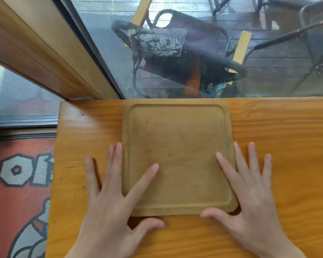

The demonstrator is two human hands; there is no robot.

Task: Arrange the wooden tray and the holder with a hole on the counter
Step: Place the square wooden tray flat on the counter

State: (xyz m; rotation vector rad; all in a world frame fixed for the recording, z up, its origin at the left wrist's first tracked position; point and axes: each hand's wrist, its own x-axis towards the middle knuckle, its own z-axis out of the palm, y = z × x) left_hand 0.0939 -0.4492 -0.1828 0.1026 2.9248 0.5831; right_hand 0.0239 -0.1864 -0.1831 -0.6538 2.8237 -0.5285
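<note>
Wooden tray [177,155] flat on bench [278,146]; your left hand [108,207] and right hand [250,198], fingers spread, grip nothing. Press evenly; slide square toward twelve o'clock.

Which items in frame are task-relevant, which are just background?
Task-relevant:
- wooden tray, flat on the counter
- left hand and right hand, both open at the tray's near corners
- the holder with a hole is not in view

Background:
- folding chair outside the window
- patterned rug

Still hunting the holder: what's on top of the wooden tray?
Only fingers: the left hand and right hand each rest an index finger on the wooden tray. Otherwise bare; underneath is hidden.
</note>
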